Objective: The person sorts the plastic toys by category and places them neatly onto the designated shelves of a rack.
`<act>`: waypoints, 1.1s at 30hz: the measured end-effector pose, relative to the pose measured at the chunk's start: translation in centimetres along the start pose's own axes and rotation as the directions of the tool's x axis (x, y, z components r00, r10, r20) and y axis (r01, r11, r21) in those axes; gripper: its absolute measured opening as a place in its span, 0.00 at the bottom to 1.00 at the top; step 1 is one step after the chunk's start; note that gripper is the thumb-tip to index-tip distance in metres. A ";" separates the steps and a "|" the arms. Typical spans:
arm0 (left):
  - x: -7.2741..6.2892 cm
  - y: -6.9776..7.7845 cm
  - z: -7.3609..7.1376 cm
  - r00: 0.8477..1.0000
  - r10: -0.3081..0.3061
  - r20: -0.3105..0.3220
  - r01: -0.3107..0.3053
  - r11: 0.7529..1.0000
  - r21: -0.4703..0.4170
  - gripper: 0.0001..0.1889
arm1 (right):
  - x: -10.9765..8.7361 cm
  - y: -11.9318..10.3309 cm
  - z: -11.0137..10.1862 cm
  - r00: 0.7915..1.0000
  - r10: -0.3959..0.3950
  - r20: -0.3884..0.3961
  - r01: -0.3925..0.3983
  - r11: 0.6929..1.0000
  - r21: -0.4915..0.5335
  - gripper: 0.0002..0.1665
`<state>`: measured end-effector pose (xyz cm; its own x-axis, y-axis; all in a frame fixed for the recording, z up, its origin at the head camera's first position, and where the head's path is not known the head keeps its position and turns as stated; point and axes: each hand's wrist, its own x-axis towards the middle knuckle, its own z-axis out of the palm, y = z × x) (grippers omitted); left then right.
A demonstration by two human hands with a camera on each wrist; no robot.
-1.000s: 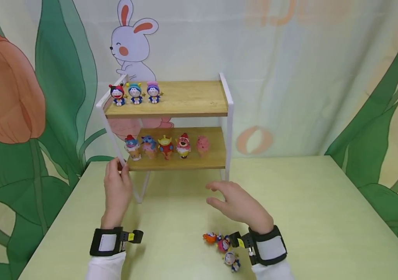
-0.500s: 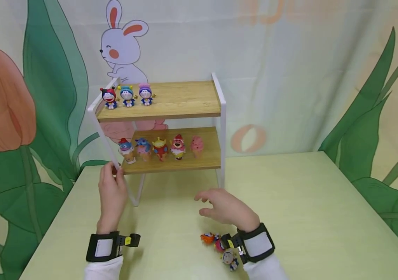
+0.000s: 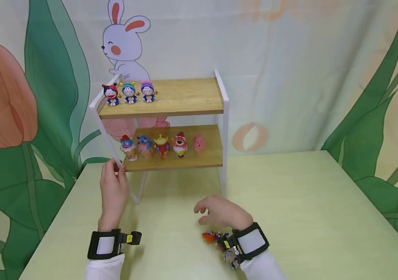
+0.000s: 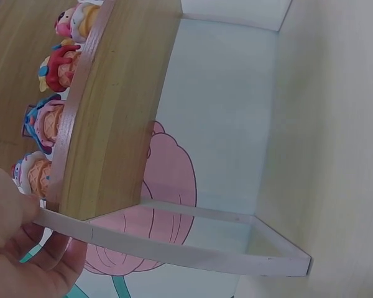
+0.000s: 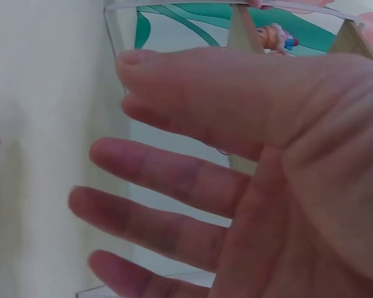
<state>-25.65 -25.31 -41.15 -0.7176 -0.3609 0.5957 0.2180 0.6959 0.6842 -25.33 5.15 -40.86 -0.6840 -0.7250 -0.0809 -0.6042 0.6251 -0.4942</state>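
Observation:
My left hand (image 3: 113, 190) grips the white metal frame of a two-tier wooden shelf (image 3: 185, 95) at its lower left corner. In the left wrist view the thumb lies on the near side of the frame (image 4: 174, 248), with the fingers curled behind it. My right hand (image 3: 221, 212) hovers over the table in front of the shelf, fingers spread and relaxed, holding nothing. Just below it lie several small toy figurines, among them an orange one (image 3: 208, 236) and one with a pale round head (image 3: 229, 255); my right wrist strap partly covers the group.
Three cat figurines in hats, the middle one blue-hatted (image 3: 129, 93), stand at the left of the top tier. Several ice-cream-cone figurines, including a pink one (image 3: 199, 144), line the lower tier. The pale table (image 3: 307, 217) meets a printed curtain (image 3: 290, 77) behind.
My right hand has come down and toward me, nearer the loose figurines. The left hand keeps its grip on the shelf frame. The head view has shifted slightly.

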 end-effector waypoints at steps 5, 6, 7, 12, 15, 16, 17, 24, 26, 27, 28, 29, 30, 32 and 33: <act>0.5 0.2 0.1 1.000 0.017 -0.005 -0.017 1.000 0.002 0.13 | 0.4 0.0 0.7 0.988 0.112 0.107 -0.118 0.992 0.047 0.18; 0.6 0.2 0.1 1.000 0.013 -0.002 -0.013 1.000 0.002 0.13 | 0.5 0.0 0.8 0.983 0.128 0.130 -0.135 0.990 0.047 0.19; 0.6 0.2 0.1 1.000 0.011 0.001 -0.011 1.000 0.002 0.13 | 0.6 -0.1 1.0 0.978 0.143 0.153 -0.150 0.988 0.040 0.20; 0.7 0.3 0.1 1.000 0.006 0.000 -0.006 1.000 -0.002 0.14 | 0.9 -0.3 1.3 0.962 0.177 0.206 -0.179 0.984 -0.009 0.22; 0.6 0.2 0.1 1.000 0.002 0.001 -0.002 1.000 -0.007 0.14 | 0.9 -0.4 1.4 0.956 0.191 0.221 -0.191 0.981 -0.024 0.20; 0.5 0.2 0.1 1.000 -0.001 0.004 0.001 1.000 -0.006 0.14 | 0.8 -0.4 1.4 0.955 0.195 0.224 -0.195 0.981 -0.024 0.19; 0.4 0.2 0.2 1.000 -0.005 0.007 0.005 1.000 -0.006 0.14 | 0.8 -0.4 1.5 0.954 0.196 0.227 -0.196 0.980 -0.025 0.19; 0.1 0.1 0.2 1.000 -0.018 0.008 0.018 1.000 -0.001 0.15 | 0.2 -0.1 1.8 0.954 0.214 0.209 -0.217 0.976 -0.008 0.14; 0.1 0.1 0.2 1.000 -0.021 0.006 0.021 1.000 0.000 0.15 | 0.2 0.2 1.8 0.959 0.210 0.191 -0.212 0.977 -0.012 0.10; 0.0 0.2 0.2 1.000 -0.022 0.007 0.022 1.000 0.000 0.15 | 0.1 0.3 1.9 0.960 0.209 0.186 -0.211 0.977 -0.008 0.09; 0.0 0.2 0.2 1.000 -0.024 0.008 0.024 1.000 0.001 0.14 | 0.1 0.4 1.9 0.962 0.204 0.181 -0.206 0.978 -0.008 0.08; 0.0 0.2 0.3 1.000 -0.025 0.008 0.025 1.000 -0.001 0.14 | 0.1 0.5 1.8 0.964 0.199 0.177 -0.201 0.980 -0.009 0.09; 0.0 0.2 0.3 1.000 -0.025 0.009 0.025 1.000 -0.005 0.14 | 0.1 0.6 1.8 0.965 0.197 0.172 -0.198 0.980 -0.013 0.09; 0.0 0.3 0.2 1.000 -0.026 0.007 0.026 1.000 -0.008 0.14 | 0.1 0.9 1.6 0.968 0.193 0.162 -0.193 0.981 -0.018 0.10; 0.0 0.3 0.2 1.000 -0.026 0.007 0.026 1.000 -0.009 0.15 | 0.1 1.0 1.5 0.968 0.195 0.159 -0.195 0.981 -0.016 0.10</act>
<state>-25.73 -24.96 -41.05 -0.7273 -0.3749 0.5748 0.2051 0.6806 0.7034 -25.36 5.25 -42.66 -0.7150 -0.6257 -0.3118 -0.4660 0.7590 -0.4546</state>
